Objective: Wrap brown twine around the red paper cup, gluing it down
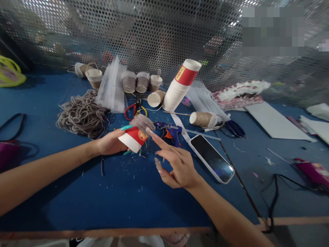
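Note:
My left hand [110, 142] is closed around a red and white paper cup [133, 137], which is tilted on its side above the table. Grey-brown cord [142, 122] is wound in rows around one end of the cup. The extended index finger of my right hand [178, 164] meets the wound cord, while its other fingers are bent, apart, and hold nothing. Just beyond the cup lie scissors [131, 111] with red and yellow handles. To its right rests a blue glue gun [173, 132] with an orange trigger.
A loose heap of grey cord [82, 115] lies left. Behind stand a leaning stack of paper cups [177, 91], several cord-wrapped cups [129, 82] and white mesh [111, 89]. A phone [213, 159] lies right of my right hand. Perforated metal [154, 34] backs the blue table [102, 202].

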`<state>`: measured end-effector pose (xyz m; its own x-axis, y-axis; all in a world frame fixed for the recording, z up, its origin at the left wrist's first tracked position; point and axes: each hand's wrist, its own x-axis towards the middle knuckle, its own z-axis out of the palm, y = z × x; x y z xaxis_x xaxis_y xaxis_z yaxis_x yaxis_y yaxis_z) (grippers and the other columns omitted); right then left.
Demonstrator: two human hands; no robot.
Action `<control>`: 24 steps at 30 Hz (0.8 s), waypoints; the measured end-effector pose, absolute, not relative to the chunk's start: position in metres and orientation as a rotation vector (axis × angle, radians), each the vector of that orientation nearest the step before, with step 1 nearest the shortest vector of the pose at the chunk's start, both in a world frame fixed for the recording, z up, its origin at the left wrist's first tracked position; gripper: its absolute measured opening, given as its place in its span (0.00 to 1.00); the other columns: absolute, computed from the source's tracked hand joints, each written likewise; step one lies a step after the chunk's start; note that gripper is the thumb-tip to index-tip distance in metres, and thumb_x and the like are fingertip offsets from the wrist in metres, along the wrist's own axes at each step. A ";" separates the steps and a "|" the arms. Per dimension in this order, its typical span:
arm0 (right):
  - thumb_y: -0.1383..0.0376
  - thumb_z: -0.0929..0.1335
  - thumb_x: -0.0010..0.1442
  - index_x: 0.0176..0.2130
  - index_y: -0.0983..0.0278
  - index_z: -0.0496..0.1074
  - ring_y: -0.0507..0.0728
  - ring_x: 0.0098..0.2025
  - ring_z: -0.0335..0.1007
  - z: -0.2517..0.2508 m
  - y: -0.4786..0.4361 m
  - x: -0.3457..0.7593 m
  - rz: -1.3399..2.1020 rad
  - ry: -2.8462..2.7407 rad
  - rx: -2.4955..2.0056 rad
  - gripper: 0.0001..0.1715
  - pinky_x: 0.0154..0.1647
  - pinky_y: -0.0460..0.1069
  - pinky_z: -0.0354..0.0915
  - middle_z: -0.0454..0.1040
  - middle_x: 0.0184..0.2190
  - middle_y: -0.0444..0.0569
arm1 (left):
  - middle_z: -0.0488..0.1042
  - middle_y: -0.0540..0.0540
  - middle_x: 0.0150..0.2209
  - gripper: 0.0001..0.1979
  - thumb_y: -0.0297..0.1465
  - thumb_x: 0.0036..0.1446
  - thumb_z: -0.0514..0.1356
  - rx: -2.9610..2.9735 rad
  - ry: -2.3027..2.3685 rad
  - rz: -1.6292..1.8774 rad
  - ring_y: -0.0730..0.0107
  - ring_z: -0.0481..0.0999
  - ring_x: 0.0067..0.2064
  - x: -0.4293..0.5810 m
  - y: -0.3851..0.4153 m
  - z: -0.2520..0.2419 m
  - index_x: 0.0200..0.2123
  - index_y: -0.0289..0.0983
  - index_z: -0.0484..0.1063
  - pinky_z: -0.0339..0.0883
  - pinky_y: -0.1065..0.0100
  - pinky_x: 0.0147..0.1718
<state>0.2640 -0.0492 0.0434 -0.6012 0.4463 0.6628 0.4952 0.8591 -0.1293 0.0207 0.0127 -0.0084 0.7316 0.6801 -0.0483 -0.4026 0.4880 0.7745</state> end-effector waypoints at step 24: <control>0.62 0.63 0.64 0.38 0.60 0.65 0.54 0.25 0.69 0.042 -0.047 0.261 -0.420 -2.446 -0.873 0.05 0.25 0.51 0.63 0.79 0.53 0.54 | 0.79 0.45 0.33 0.27 0.45 0.42 0.74 0.895 0.504 0.733 0.69 0.76 0.33 0.030 0.009 -0.003 0.41 0.34 0.77 0.69 0.70 0.34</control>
<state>0.2610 -0.0473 0.0422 -0.6659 0.4998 0.5539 0.6558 0.7460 0.1153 0.0299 0.0085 -0.0033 0.6540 0.7507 -0.0934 -0.3568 0.4150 0.8370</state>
